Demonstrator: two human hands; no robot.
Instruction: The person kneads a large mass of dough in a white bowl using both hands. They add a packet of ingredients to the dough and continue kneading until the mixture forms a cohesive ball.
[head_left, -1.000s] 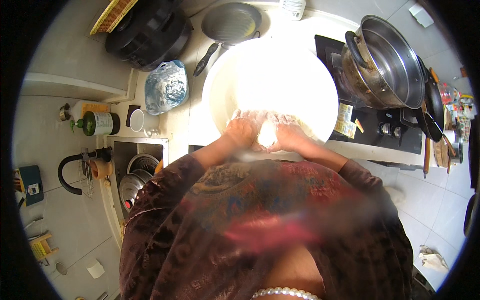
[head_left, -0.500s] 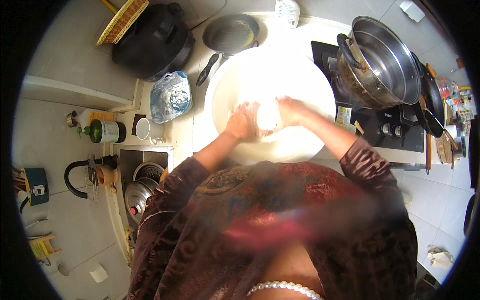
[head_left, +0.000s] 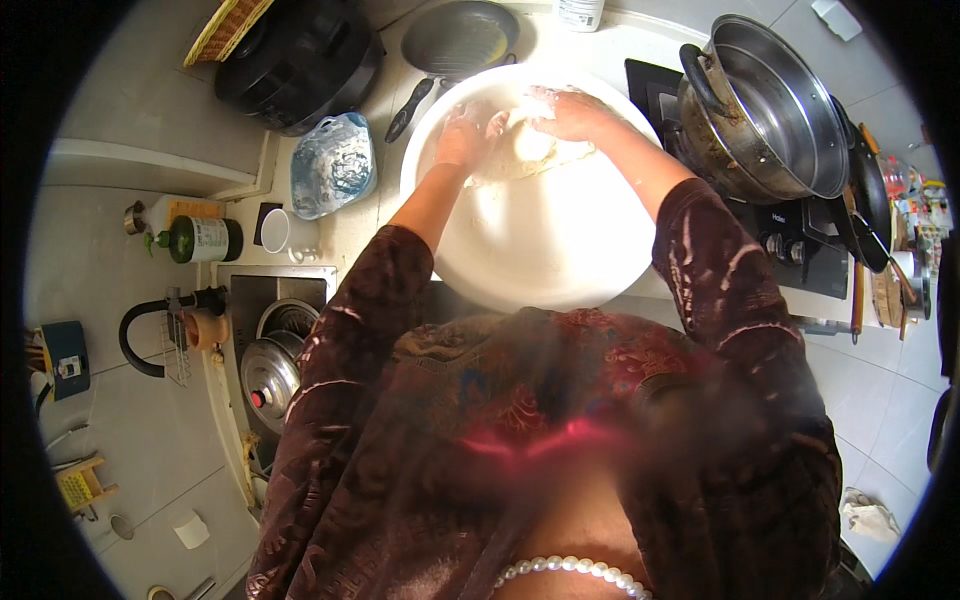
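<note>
A large white basin [head_left: 560, 270] stands in front of me, with bright sunlight falling across it. Pale, soft dough [head_left: 530, 160] lies in its far half. My left hand [head_left: 470, 138] is at the dough's left edge, its fingers curled and dusted white. From the other side my right hand [head_left: 573, 115] grips the dough, its fingers bent over the top. Glare hides part of the fingertips.
Right of the basin, a steel pot [head_left: 765, 110] sits on the black gas hob [head_left: 810, 250]. Left are a blue plastic container [head_left: 333, 167] with white powder, a white mug [head_left: 288, 233] and a sink [head_left: 250, 300] holding a lidded pot. A frying pan [head_left: 460, 40] lies behind.
Both hands have moved from the basin's middle to its far side. The dough now shows more plainly between them, and the whole view has shifted slightly.
</note>
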